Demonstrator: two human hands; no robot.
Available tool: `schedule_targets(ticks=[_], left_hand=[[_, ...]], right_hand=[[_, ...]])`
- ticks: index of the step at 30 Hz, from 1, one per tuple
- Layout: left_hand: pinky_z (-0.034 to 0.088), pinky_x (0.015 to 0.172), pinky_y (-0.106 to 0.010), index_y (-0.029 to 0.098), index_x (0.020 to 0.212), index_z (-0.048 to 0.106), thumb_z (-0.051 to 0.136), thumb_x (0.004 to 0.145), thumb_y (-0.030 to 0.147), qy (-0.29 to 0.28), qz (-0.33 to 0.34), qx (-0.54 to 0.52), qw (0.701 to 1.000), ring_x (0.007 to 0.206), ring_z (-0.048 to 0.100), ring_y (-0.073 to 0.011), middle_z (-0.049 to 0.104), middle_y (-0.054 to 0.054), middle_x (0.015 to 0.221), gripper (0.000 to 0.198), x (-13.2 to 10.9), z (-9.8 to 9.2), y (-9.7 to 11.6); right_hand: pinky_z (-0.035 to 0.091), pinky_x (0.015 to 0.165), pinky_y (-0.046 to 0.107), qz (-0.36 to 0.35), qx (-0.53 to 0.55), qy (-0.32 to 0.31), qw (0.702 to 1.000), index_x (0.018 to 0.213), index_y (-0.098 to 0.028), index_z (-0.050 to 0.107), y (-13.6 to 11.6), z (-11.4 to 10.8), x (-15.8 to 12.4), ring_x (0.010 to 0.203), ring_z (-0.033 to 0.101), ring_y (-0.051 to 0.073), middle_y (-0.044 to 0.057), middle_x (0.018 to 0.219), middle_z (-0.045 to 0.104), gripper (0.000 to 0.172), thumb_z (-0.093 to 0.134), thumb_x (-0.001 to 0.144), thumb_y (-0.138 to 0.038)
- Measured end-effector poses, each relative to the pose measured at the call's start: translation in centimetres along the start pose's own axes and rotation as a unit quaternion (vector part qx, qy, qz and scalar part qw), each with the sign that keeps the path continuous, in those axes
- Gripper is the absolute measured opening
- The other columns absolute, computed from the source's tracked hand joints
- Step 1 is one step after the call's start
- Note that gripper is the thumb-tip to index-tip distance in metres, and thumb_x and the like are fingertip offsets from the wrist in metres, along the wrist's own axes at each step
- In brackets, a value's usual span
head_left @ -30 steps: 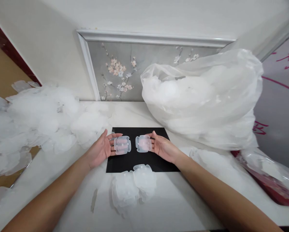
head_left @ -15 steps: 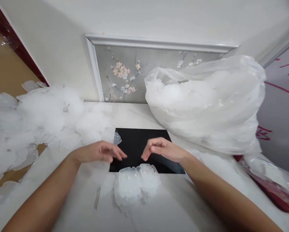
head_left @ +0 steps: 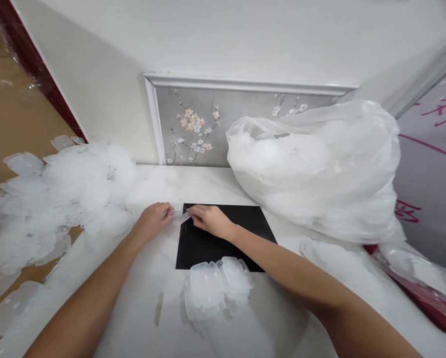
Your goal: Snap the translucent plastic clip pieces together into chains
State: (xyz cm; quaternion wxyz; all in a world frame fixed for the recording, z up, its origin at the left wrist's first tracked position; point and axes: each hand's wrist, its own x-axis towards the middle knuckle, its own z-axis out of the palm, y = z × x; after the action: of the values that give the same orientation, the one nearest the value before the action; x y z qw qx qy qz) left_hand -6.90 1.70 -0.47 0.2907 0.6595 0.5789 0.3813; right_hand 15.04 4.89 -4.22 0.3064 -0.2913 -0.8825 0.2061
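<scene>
My left hand (head_left: 154,220) and right hand (head_left: 208,221) meet at the far left corner of the mat (head_left: 226,241). The fingertips of both are pinched narrow on one small clear plastic piece (head_left: 180,217). The piece sits between the two hands, right at the mat's edge and just beside the foot of the heap (head_left: 73,194) of similar clear pieces on my left. It is thin and see-through, so I cannot tell whether it is lifted or lying flat, nor whether it is one layer or two stuck together.

I judge that the step in hand is taking up a single piece at the heap's edge, with both hands working on it.

Closer to me, a stack (head_left: 217,286) of the same pieces lies across the near edge of the mat, partly on the white table (head_left: 282,318). It is well apart from both hands. A full, translucent bag (head_left: 320,169) slumps on the right, near the mat's far right corner.

The next move calls for a light, even pinch, since the plastic looks flimsy and slippery. It also needs a clean pull away from the heap so that neighbouring pieces do not drag along.
</scene>
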Motion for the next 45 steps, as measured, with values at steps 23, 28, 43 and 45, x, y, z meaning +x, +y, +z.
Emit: schedule_targets(ticks=[23, 28, 43, 45], left_hand=[[0.046, 0.097, -0.040, 0.023, 0.116, 0.063, 0.068, 0.069, 0.012, -0.251, -0.122, -0.246, 0.928, 0.106, 0.065, -0.0264, 0.068, -0.009, 0.121, 0.049, -2.3, 3.6, 3.1], [0.047, 0.095, -0.038, 0.023, 0.121, 0.061, 0.054, 0.061, 0.001, -0.293, -0.087, -0.223, 0.926, 0.111, 0.064, -0.0268, 0.067, -0.007, 0.125, 0.064, -2.3, 3.7, 2.7], [0.044, 0.101, -0.044, 0.027, 0.090, 0.077, 0.073, 0.075, 0.034, -0.253, 0.011, -0.088, 0.963, 0.121, 0.053, -0.0314, 0.055, -0.008, 0.135, 0.017, -2.4, 3.7, 2.1], [0.041, 0.105, -0.043, 0.025, 0.074, 0.074, 0.073, 0.075, 0.041, -0.214, 0.016, -0.086, 0.973, 0.131, 0.044, -0.0337, 0.049, -0.006, 0.144, 0.016, -2.5, 3.7, 2.6]], right_hand=[[0.052, 0.094, 0.041, 0.201, 0.428, 0.085, 0.877, 0.073, -0.018, 0.060, 2.3, -4.1, -8.5, 0.101, 0.069, 0.022, 0.010, 0.134, 0.057, 0.017, 0.072, 0.078, -0.030], [0.053, 0.093, 0.041, 0.196, 0.408, 0.081, 0.888, 0.078, -0.019, 0.063, 2.0, -4.1, -8.6, 0.099, 0.069, 0.021, 0.009, 0.133, 0.056, 0.016, 0.071, 0.080, -0.033], [0.041, 0.106, 0.046, 0.139, 0.282, 0.084, 0.946, 0.080, -0.025, 0.072, 1.0, -4.7, -8.4, 0.121, 0.057, 0.025, 0.007, 0.124, 0.064, 0.008, 0.065, 0.083, -0.028], [0.039, 0.107, 0.047, 0.145, 0.300, 0.097, 0.938, 0.080, -0.024, 0.069, 0.7, -4.8, -8.3, 0.120, 0.058, 0.025, 0.007, 0.119, 0.068, 0.004, 0.066, 0.082, -0.027]])
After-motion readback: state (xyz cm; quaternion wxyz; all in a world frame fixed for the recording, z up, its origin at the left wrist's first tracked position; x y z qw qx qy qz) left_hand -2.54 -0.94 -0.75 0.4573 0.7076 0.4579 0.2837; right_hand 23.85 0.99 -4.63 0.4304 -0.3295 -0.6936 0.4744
